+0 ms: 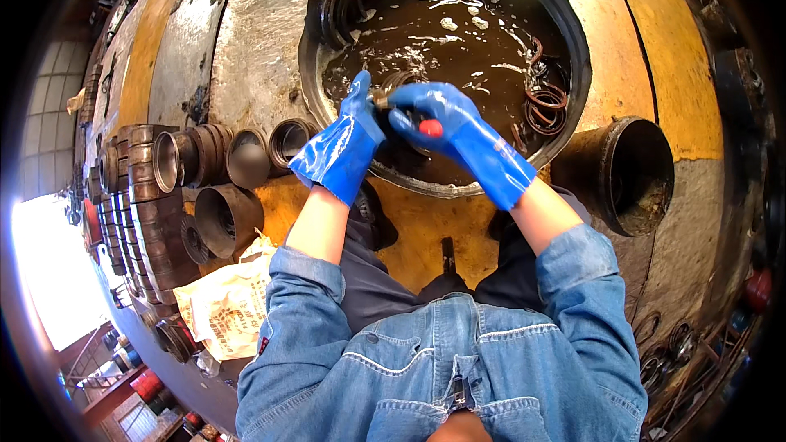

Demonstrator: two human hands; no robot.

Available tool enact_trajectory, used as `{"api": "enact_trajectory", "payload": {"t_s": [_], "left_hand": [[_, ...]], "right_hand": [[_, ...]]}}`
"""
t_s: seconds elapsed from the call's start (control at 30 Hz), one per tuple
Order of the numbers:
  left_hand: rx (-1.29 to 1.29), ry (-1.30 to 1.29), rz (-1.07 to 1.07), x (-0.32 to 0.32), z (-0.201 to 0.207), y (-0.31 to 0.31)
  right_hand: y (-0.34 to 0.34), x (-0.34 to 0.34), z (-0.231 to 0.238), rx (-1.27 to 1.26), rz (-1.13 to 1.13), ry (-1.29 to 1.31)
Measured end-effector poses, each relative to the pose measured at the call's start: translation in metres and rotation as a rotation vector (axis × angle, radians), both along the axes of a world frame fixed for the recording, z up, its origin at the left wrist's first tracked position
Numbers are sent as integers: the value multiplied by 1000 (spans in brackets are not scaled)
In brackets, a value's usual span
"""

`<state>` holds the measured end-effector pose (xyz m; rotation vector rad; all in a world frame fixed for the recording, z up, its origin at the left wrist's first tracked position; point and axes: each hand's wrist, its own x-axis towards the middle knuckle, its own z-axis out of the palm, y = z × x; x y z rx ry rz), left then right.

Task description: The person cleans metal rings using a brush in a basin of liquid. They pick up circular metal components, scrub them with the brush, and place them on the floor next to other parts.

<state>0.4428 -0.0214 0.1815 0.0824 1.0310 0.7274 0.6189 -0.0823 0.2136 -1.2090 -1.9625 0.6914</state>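
Both my hands wear long shiny blue rubber gloves and come together over the near left part of a big round black tub (580, 65) of murky brown water. My right hand (458, 123) is closed around a tool with a red handle end (431, 128); its working end points toward the left glove and is too small to tell. My left hand (348, 139) faces it, thumb side up, closed about something dark that the gloves hide. Just beyond them, dark metal rings (403, 78) show at the water's surface.
Dark rings (332, 0) lean inside the tub's far left wall; thinner brownish rings (547, 106) hang at its right. A large rusty cylinder (626, 176) lies to the right. Metal sleeves (229, 221) and stacked rings stand left, beside a paper sack (225, 299).
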Motion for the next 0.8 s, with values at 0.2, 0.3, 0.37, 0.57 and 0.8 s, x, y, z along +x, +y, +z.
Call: {"api": "enact_trajectory", "payload": {"t_s": [0.2, 0.3, 0.37, 0.57, 0.8], "left_hand": [[21, 34, -57, -12, -20, 6], [17, 92, -89, -9, -14, 5], [59, 139, -139, -3, -5, 0], [99, 115, -204, -12, -21, 6], [373, 211, -257, 1, 0, -28]], "right_hand": [[-43, 9, 5, -108, 220, -167], [-52, 17, -9, -238, 286, -303], [-52, 27, -19, -283, 277, -331], [-31, 46, -42, -515, 32, -703], [1, 53, -4, -274, -70, -137]]}}
